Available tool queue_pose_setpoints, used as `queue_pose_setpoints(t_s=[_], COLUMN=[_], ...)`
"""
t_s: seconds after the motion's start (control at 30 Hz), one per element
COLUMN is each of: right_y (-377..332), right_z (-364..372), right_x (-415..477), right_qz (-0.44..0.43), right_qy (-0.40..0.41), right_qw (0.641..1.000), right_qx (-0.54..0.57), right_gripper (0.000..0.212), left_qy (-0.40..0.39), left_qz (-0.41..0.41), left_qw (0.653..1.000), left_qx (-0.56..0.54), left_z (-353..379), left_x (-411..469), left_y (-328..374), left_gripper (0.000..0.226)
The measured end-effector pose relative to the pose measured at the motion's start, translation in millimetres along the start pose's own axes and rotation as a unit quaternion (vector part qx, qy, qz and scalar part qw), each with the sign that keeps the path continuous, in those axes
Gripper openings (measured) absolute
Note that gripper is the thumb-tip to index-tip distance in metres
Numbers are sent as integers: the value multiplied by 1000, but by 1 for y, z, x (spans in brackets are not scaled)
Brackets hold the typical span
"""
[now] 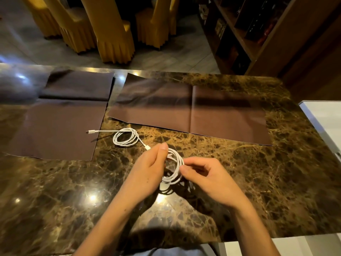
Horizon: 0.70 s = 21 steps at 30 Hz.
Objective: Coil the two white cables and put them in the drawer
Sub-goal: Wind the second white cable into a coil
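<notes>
Both hands up over the marble counter (239, 163): left hand (147, 172) and right hand (204, 178) each grip the coiled white cable (176, 163); second coiled cable (126, 137) lies just beyond.

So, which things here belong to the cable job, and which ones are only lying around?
Belong to the job:
- coiled white cable in the hands, held by left hand and right hand
- second white cable, lying coiled on the marble table

Just lying about:
- two brown sheets
- yellow chairs
- wooden shelf
</notes>
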State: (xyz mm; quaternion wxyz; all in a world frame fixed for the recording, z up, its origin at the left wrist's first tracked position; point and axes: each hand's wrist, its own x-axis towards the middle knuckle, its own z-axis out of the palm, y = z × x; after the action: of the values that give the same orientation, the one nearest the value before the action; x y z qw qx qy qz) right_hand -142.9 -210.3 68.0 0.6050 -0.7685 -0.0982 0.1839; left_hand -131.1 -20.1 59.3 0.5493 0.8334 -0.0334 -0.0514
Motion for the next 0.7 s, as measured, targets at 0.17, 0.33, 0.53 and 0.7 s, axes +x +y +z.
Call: queue_pose_setpoints(t_s=[0.17,0.33,0.53,0.7], right_y=[1,-4,-8,-11], right_z=[13,13,10,19], right_x=[7,5,4,14], right_qz=[-7,-29,-24,-24], right_qy=[81,79,52,116], right_qw=[996,979,987,986], right_qx=[-44,-183,-151,-115], right_gripper=[24,26,24,11], left_qy=[-38,-105,-118,-86], left_qz=[-8,-100,-235,-214], left_qw=[999,972,762,840], left_qx=[-14,-188,-591,-492], left_z=[7,2,-2,14], left_x=[-6,-4,1,8], left_y=[-6,-7,-9,-4], left_gripper=[42,52,31,39])
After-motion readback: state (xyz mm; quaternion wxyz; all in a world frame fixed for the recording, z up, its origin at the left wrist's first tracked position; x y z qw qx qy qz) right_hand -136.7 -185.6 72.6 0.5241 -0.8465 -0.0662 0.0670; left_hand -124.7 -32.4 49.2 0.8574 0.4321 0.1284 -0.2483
